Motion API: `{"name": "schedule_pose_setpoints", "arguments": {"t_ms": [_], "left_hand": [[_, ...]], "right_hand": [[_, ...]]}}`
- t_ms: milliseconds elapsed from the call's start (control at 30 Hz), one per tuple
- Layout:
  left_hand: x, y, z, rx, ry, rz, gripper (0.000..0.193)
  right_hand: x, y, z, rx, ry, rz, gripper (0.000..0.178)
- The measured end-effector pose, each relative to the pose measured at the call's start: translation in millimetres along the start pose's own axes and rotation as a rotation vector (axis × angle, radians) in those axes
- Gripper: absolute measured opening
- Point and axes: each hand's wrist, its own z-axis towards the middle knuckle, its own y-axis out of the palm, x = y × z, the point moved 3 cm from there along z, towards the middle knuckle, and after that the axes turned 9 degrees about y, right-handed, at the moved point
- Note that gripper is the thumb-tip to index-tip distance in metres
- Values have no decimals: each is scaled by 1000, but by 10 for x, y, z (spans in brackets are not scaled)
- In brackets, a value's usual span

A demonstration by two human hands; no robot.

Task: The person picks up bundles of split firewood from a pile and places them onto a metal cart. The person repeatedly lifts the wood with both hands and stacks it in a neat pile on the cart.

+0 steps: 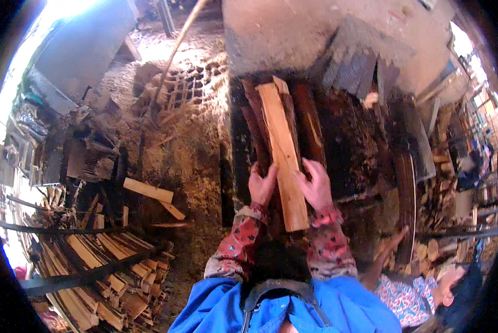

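Note:
A long, pale wooden plank (284, 150) lies lengthwise in front of me on a dark surface, its near end pointing at my body. My left hand (263, 186) holds it along the left edge, thumb against the wood. On the opposite edge, my right hand (316, 184) grips it with the thumb at the side and the fingers curved forward. Beneath and beside the plank are darker, bark-edged boards (310, 125). Both forearms wear patterned red sleeves. The undersides of the fingers are partly hidden.
Stacked wooden slats (102, 277) fill a metal-barred rack at lower left. A short loose board (148, 190) lies on the sawdust-covered floor, near a long pole (174, 53). At right, another person in a patterned top (407, 299) stretches an arm beside a long dark board (406, 208).

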Motion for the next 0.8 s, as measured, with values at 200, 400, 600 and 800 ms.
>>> {"name": "schedule_pose_setpoints", "arguments": {"t_ms": [200, 400, 600, 800], "left_hand": [[143, 85, -69, -110, -48, -40, 72], [-309, -48, -13, -13, 17, 123, 77], [-95, -34, -37, -18, 57, 131, 80], [-8, -59, -77, -43, 6, 222, 85]], "right_hand": [[1104, -360, -434, 165, 168, -377, 42], [1027, -127, -537, 21, 286, -512, 62], [997, -155, -533, -7, 333, -497, 64], [1108, -254, -788, 0, 349, -470, 66]]}}
